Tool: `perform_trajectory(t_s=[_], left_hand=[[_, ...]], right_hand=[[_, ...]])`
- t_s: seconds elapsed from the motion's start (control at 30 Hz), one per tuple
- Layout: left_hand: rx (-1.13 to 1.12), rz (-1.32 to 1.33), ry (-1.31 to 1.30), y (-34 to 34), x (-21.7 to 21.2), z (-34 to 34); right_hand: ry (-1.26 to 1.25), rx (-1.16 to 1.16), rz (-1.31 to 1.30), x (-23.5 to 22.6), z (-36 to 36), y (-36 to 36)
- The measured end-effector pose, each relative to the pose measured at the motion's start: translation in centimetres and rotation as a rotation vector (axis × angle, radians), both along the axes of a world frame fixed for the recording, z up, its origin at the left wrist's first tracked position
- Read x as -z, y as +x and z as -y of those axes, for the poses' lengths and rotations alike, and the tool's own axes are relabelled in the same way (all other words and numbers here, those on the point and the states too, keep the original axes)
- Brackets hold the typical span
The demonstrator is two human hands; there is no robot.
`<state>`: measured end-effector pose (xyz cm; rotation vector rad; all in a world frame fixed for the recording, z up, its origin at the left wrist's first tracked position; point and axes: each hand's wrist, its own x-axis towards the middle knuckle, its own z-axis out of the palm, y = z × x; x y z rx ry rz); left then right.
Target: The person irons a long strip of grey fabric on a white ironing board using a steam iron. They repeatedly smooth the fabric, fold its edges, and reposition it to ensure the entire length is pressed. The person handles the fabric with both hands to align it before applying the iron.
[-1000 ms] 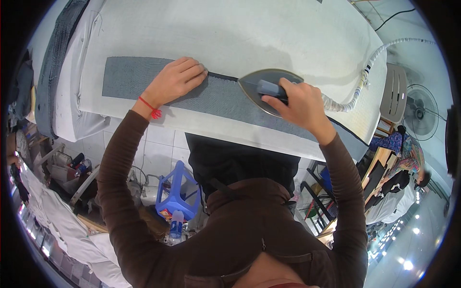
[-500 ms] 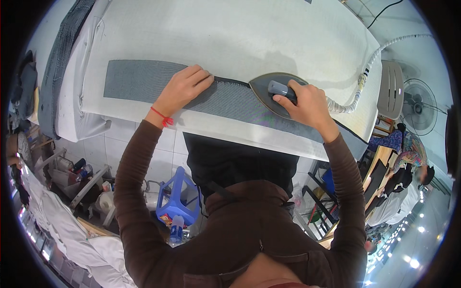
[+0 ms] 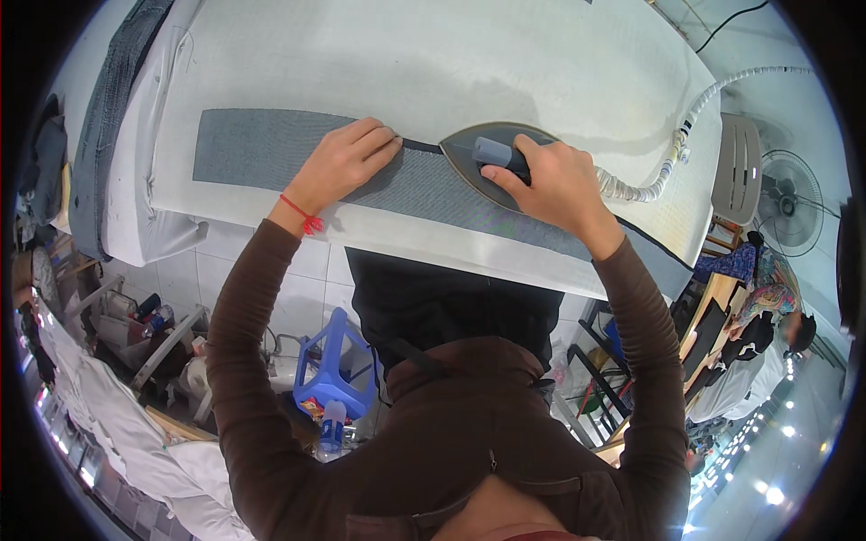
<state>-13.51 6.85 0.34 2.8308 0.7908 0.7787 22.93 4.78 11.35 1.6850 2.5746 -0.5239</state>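
Observation:
A long grey fabric strip point(image 3: 248, 149) lies flat along the near side of the white padded ironing table point(image 3: 388, 63). A narrow black tape point(image 3: 421, 145) runs along its far edge. My left hand point(image 3: 345, 162) is closed, thumb and fingertips pinching the tape at that edge. Just to the right, my right hand point(image 3: 561, 185) wraps round the handle of an iron point(image 3: 462, 160). The iron rests on the strip and tape, its tip pointing left toward my left hand. Its soleplate hides the fabric beneath.
A wrapped hose point(image 3: 708, 99) leads from the iron to the far right. Dark grey fabric point(image 3: 113, 135) hangs over the table's left end. Below stand a blue plastic stool point(image 3: 336, 361) and a bottle point(image 3: 332, 424). Beyond the right end are a chair back point(image 3: 737, 167), a fan point(image 3: 789, 200) and another person point(image 3: 771, 279).
The iron has slid left along the strip with my right hand, closer to my left hand. My left hand keeps nearly the same place on the edge.

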Motion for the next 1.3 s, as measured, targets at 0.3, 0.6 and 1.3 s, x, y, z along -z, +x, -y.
perform_trajectory(t_s=[0.3,0.6,1.3], left_hand=[[-0.044,0.063,-0.046,0.3,0.2,0.1],[-0.088,0.133,-0.031,1.1,0.1,0.0],[-0.087,0.253,-0.064,-0.1,1.5,-0.1]], right_hand=[[0.065,-0.086,-0.024,0.5,-0.4,-0.1],[0.160,-0.099,-0.022,0.9,-0.2,-1.1],[0.043,0.186,0.087,0.4,-0.9,10.1]])
